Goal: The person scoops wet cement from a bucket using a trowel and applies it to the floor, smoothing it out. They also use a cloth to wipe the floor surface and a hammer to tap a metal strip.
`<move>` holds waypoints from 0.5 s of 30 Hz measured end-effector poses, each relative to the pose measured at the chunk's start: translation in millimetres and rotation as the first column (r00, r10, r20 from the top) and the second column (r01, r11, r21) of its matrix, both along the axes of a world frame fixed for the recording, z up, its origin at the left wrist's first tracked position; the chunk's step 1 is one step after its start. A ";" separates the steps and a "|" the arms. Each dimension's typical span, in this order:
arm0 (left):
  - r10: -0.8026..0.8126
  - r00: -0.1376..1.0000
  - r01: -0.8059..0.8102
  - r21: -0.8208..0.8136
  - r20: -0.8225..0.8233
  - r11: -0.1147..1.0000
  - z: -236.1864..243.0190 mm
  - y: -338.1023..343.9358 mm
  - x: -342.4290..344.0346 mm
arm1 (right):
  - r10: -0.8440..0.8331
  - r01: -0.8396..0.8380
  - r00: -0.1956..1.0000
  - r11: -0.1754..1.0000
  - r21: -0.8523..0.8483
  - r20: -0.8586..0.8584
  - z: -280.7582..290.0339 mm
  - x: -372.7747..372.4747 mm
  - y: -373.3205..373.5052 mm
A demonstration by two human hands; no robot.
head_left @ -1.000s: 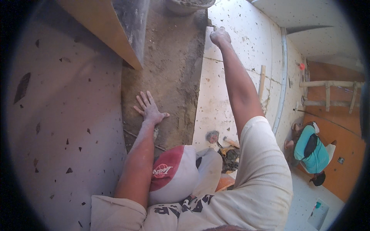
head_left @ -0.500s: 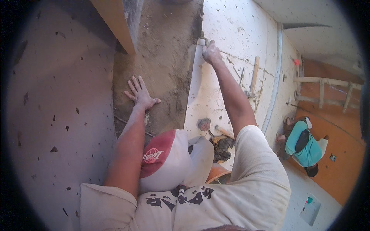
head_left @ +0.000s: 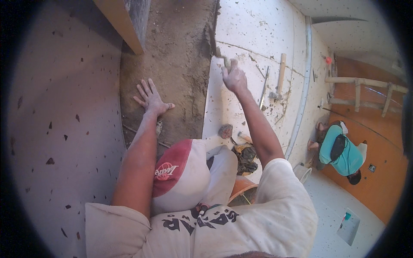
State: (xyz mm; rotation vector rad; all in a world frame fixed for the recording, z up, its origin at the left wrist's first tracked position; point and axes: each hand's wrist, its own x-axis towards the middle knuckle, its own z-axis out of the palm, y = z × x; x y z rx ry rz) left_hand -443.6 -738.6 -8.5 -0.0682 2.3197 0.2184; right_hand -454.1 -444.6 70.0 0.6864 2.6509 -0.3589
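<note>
My left hand [head_left: 150, 101] rests flat with fingers spread on a bed of brown sandy mortar [head_left: 176, 64]. Dust covers its skin. Farther right, the fingers of my right hand [head_left: 234, 79] wrap round the handle of a trowel [head_left: 225, 61]. The trowel's narrow, dark blade lies along the seam between the mortar and a row of speckled white slabs [head_left: 258, 26]; its edges are blurred. To the right of that hand, a hammer [head_left: 282, 75] with a wooden handle and a thin metal bar [head_left: 265, 86] lie on the slabs.
A speckled slab surface [head_left: 64, 129] rises at left, and a board [head_left: 120, 21] juts in above. A round lump [head_left: 225, 131], a dark crumpled bag [head_left: 245, 159] and an orange bucket [head_left: 241, 189] are near my knee. At right, a person in turquoise [head_left: 344, 148] crouches beside a wooden ladder [head_left: 365, 82].
My right hand has drawn back toward me with the trowel, which is now angled along the seam. The left hand stays spread on the mortar. The whole view has shifted slightly.
</note>
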 end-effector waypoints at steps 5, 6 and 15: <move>0.005 1.000 -0.005 0.015 -0.003 1.000 -1.6 -1.0 1.0 | -0.054 0.059 0.995 0.996 0.060 -0.087 0.9 -78.6 21.1; 0.008 1.000 -0.008 0.017 0.000 1.000 -0.3 -0.6 1.0 | -0.052 0.059 0.992 0.997 0.056 -0.119 -5.5 -95.3 28.4; 0.039 0.999 -0.039 0.049 0.004 0.998 4.2 -3.1 2.2 | -0.099 0.101 0.993 0.994 0.029 -0.057 -12.9 -168.6 26.3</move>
